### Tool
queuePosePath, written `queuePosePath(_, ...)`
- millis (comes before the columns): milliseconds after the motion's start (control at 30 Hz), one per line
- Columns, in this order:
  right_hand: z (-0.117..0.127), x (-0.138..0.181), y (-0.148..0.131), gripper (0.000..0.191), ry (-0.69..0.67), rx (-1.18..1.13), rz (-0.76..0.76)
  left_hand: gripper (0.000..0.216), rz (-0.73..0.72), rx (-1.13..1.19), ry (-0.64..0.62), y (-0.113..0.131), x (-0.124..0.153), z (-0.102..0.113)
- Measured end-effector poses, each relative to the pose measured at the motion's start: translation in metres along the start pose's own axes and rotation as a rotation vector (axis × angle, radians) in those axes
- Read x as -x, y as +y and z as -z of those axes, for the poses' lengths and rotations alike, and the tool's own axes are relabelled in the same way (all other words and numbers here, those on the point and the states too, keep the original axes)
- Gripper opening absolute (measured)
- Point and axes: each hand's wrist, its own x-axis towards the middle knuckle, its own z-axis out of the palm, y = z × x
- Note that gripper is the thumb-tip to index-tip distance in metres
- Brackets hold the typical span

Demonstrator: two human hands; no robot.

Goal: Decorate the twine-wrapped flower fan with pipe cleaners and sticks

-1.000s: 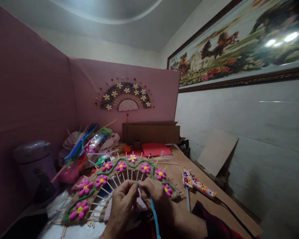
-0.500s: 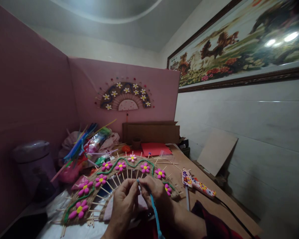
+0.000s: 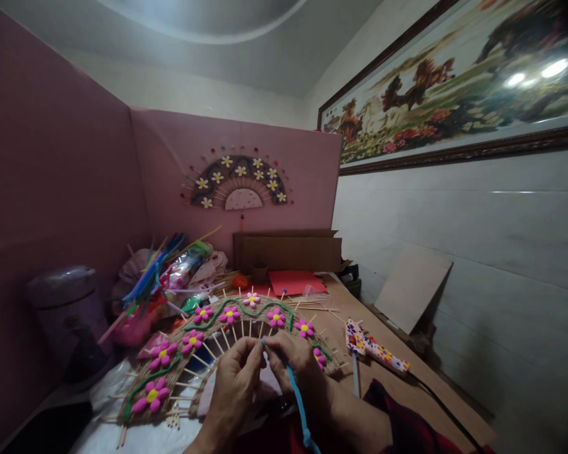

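Between the fingertips of both hands is the end of a blue pipe cleaner [image 3: 299, 397], whose length hangs down past my right hand toward the bottom edge. My left hand [image 3: 234, 381] is closed in a pinch at that end. Close against it, my right hand [image 3: 300, 366] pinches the same piece, its fingers partly hidden. Beneath and beyond the hands lies a fan-shaped craft [image 3: 203, 328] of twine and thin sticks, with pink flowers and a wavy green strip. Its lower middle is covered by my hands.
A flower-patterned glue gun [image 3: 373, 353] with a cord lies at right. Coloured pipe cleaners and bags [image 3: 156, 284] are heaped at left near a lidded container [image 3: 71, 315]. Red paper [image 3: 296, 283] lies behind, and another fan [image 3: 240, 180] hangs on the pink panel.
The hanging part of the blue pipe cleaner has swung slightly to the right at its lower end. Both hands stay almost in place, still pinching.
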Motion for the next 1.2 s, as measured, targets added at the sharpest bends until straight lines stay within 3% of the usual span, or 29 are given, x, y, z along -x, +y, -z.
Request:
queuePosePath(333,-0.005,0.008,0.003,0.017,-0.080,-0.010,-0.040,0.032,-0.009,0.018,0.060,-0.008,-0.004,0.001)
queuePosePath(500,-0.003,0.010,0.003,0.019,-0.055,0.057,0.027,0.029,-0.022,0.012,0.073,-0.008,-0.003,-0.001)
queuePosePath(900,-0.003,0.012,0.002,0.012,-0.044,0.034,0.001,0.032,-0.043,0.021,0.077,-0.007,-0.001,-0.002)
queuePosePath(1200,0.005,0.003,0.001,0.015,-0.020,-0.089,-0.010,0.040,0.047,0.076,0.070,0.006,0.001,-0.003)
